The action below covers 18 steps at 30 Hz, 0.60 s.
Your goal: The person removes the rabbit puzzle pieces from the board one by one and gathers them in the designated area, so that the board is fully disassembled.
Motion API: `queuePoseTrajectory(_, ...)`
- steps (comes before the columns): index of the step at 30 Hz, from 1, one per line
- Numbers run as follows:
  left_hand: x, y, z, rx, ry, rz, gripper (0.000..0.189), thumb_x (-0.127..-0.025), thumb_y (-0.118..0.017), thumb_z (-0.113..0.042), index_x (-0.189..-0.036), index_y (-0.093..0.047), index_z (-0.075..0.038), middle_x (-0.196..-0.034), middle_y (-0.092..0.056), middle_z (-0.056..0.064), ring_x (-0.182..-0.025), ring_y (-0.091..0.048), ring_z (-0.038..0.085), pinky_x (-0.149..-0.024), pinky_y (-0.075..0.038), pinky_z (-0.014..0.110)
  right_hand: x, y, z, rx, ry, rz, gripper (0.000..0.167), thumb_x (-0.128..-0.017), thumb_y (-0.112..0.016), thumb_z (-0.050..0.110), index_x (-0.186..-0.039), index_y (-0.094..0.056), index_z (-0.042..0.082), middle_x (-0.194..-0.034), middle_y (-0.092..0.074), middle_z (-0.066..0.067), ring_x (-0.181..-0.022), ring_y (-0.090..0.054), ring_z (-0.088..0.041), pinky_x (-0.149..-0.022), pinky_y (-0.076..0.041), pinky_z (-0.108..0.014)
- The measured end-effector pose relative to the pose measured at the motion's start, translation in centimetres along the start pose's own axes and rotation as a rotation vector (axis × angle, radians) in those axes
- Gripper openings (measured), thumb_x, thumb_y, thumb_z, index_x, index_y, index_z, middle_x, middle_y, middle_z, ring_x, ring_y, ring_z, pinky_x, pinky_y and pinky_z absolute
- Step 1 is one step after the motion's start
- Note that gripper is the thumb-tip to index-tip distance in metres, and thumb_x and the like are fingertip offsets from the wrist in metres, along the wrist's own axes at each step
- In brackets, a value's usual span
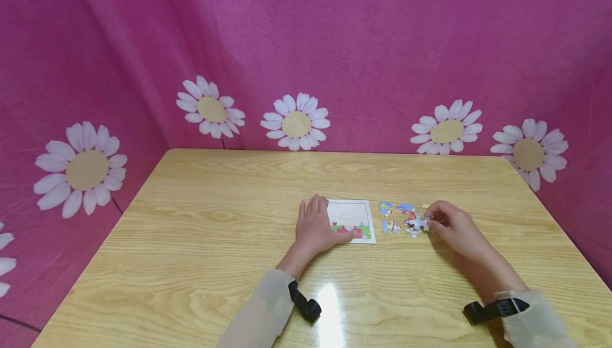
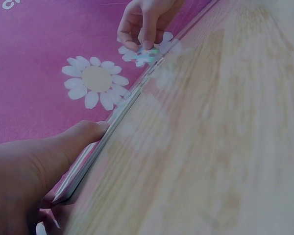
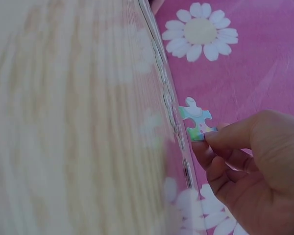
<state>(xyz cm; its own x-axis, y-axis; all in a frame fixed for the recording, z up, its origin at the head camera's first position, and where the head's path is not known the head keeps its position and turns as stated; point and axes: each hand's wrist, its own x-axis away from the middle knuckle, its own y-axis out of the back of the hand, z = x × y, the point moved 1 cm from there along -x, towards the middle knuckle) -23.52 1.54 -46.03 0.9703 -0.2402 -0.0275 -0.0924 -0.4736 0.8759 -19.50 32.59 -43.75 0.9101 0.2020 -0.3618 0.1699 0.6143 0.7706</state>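
Note:
My right hand (image 1: pixel 456 231) pinches a jigsaw piece (image 3: pixel 198 120) between thumb and fingers. This piece is pale blue and green with a rounded knob, and the right wrist view shows it tilted up above the tabletop. Left of it, my left hand (image 1: pixel 316 228) rests on a white-bordered puzzle board (image 1: pixel 348 211), fingers stretched along its left edge and thumb lying over its lower part. A green and red picture strip fills the bottom of the board; the area above is blank white. Several loose jigsaw pieces (image 1: pixel 391 226) lie between the board and my right hand.
Everything sits on a light wood-grain table (image 1: pixel 215 220). A magenta cloth (image 1: pixel 334 34) with large white daisies hangs behind and beside it. Black camera straps (image 1: pixel 306 305) circle both wrists over beige sleeves.

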Motion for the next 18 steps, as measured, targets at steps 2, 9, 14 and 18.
queuePoseTrajectory(2, 0.0, 0.0, 0.0, 0.008, 0.001, 0.001, 0.105, -0.068, -0.073, -0.068, -0.144, -0.036, -0.005, -0.154, -0.035, 0.01, -0.151, -0.023, 0.023, -0.127, -0.009, 0.045, 0.2, 0.2, -0.3, 0.002, -0.005, 0.0, 0.019, -0.083, -0.068, -0.01, -0.091, -0.061, 0.005, -0.084, -0.062, -0.007, -0.074, -0.049, 0.006, -0.061, -0.047, -0.014)
queuePoseTrajectory(9, 0.0, 0.0, -0.1, 0.027, 0.004, 0.007, 0.105, -0.068, -0.075, -0.066, -0.144, -0.035, -0.006, -0.153, -0.035, 0.009, -0.149, -0.024, 0.024, -0.127, -0.008, 0.045, 0.8, 0.9, -1.1, 0.029, -0.032, 0.009, 0.018, -0.084, -0.068, -0.009, -0.092, -0.061, 0.005, -0.084, -0.063, -0.007, -0.072, -0.05, 0.007, -0.06, -0.046, -0.015)
queuePoseTrajectory(14, -0.1, 0.0, -0.1, 0.03, -0.003, 0.0, 0.103, -0.068, -0.075, -0.067, -0.142, -0.036, -0.006, -0.149, -0.037, 0.009, -0.146, -0.028, 0.024, -0.127, -0.009, 0.046, 1.0, 1.3, -1.5, 0.039, -0.056, 0.019, 0.017, -0.084, -0.068, -0.008, -0.092, -0.061, 0.005, -0.086, -0.064, -0.008, -0.073, -0.05, 0.008, -0.06, -0.047, -0.015)
queuePoseTrajectory(18, -0.1, -0.1, -0.1, 0.011, -0.015, -0.02, 0.099, -0.067, -0.074, -0.069, -0.136, -0.038, -0.007, -0.136, -0.042, 0.006, -0.136, -0.036, 0.022, -0.126, -0.012, 0.046, 1.0, 1.6, -1.6, 0.044, -0.085, 0.046, 0.014, -0.086, -0.067, -0.005, -0.094, -0.06, 0.005, -0.086, -0.065, -0.008, -0.073, -0.05, 0.008, -0.061, -0.047, -0.015)
